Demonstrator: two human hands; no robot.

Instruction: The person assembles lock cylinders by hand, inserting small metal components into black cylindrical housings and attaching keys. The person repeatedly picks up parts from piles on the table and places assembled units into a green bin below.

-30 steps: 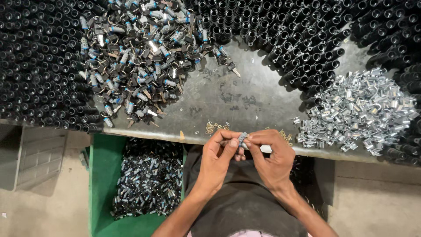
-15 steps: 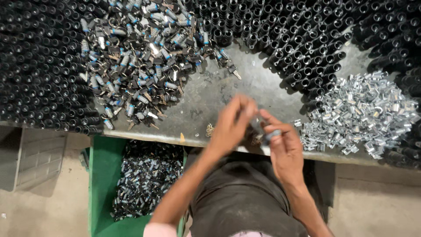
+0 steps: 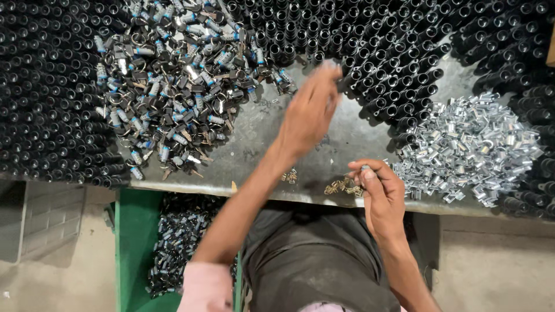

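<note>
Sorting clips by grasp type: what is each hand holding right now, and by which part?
The right hand pinches something tiny at its fingertips; what it is cannot be told. The left hand is blurred over the black tubes; no hold is visible.

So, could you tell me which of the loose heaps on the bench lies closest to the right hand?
The pile of shiny silver sleeves at the bench's right edge; the right hand sits just beside it, while the mixed dark-and-silver heap with keys lies far across on the left.

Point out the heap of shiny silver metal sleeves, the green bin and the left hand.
heap of shiny silver metal sleeves [image 3: 471, 147], head view, middle of heap.
green bin [image 3: 134, 242], head view, left wall.
left hand [image 3: 310, 110], head view, back of hand.
</note>
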